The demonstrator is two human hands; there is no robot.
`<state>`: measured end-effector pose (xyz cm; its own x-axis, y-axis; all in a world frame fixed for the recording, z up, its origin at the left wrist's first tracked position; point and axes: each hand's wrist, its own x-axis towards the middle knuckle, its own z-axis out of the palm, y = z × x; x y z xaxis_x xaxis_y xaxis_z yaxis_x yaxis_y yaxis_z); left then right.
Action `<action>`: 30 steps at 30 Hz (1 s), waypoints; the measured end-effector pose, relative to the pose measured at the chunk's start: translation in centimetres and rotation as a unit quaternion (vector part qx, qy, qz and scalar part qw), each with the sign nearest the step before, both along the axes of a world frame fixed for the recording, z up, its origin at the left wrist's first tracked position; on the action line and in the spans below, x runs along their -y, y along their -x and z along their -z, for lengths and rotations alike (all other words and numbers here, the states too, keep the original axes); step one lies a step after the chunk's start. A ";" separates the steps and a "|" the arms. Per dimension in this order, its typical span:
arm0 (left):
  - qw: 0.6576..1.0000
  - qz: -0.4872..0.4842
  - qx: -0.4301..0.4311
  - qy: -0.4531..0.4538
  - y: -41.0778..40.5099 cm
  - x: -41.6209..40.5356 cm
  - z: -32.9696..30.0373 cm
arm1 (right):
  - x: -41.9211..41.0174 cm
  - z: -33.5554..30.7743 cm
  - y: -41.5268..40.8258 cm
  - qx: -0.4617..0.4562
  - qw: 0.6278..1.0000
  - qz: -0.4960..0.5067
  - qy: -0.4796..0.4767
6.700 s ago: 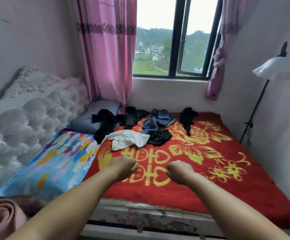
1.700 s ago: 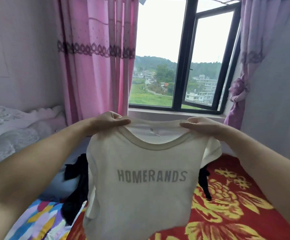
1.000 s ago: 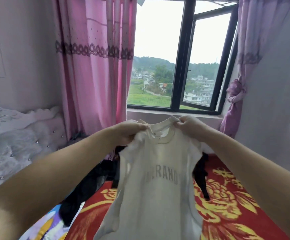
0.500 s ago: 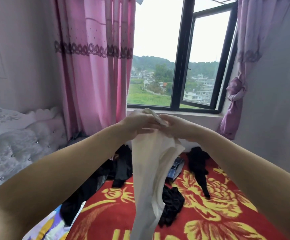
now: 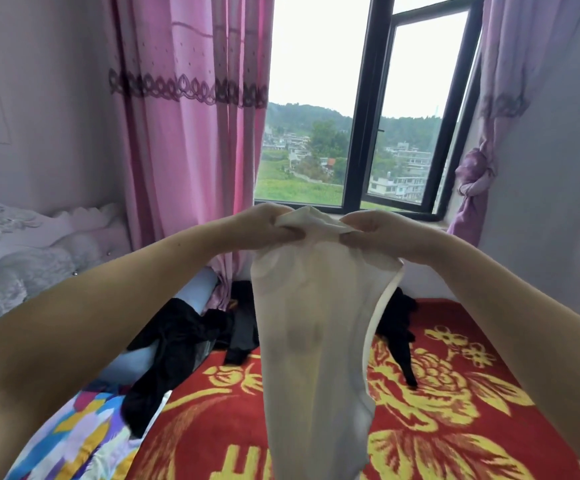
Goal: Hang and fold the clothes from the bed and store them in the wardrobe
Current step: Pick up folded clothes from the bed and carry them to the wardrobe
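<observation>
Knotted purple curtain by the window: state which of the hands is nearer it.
Right. The right hand, gripping the cream T-shirt, is closer to the knotted curtain; the left hand holds the shirt farther from it.

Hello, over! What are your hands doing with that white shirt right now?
Left hand and right hand both pinch the white shirt at its top, close together. Shirt hangs doubled over the red blanket. Black clothes wait on the bed.
</observation>
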<state>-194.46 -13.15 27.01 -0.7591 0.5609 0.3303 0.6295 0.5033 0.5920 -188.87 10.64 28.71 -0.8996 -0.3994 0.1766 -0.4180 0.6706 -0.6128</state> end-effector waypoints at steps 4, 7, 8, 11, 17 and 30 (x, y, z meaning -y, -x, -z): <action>1.000 0.000 0.021 0.013 0.1 0.2 0.2 | -1.2 2.2 0.0 0.038 0.994 0.027 -0.099; 0.993 0.018 0.076 0.091 0.0 0.8 0.5 | -1.6 3.6 0.2 0.048 0.994 0.034 -0.091; 0.988 0.028 0.107 0.108 -0.1 1.2 0.3 | -1.7 3.8 0.3 0.055 0.995 0.026 -0.077; 0.967 0.049 0.216 0.129 0.0 2.5 -0.5 | -1.9 4.6 0.8 0.107 0.994 -0.001 -0.013; 0.957 -0.066 0.168 0.227 2.9 4.1 2.4 | 0.3 7.5 4.6 0.054 0.992 0.024 -0.108; 0.935 -0.243 -0.161 0.200 9.3 8.0 1.9 | 6.7 7.8 14.6 -0.197 0.971 0.137 -0.020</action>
<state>-203.77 -21.12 25.12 -0.8541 0.3024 0.4231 0.3816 0.9172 0.1147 -203.43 3.92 20.94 -0.8388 -0.1694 0.5174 -0.4177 0.8098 -0.4120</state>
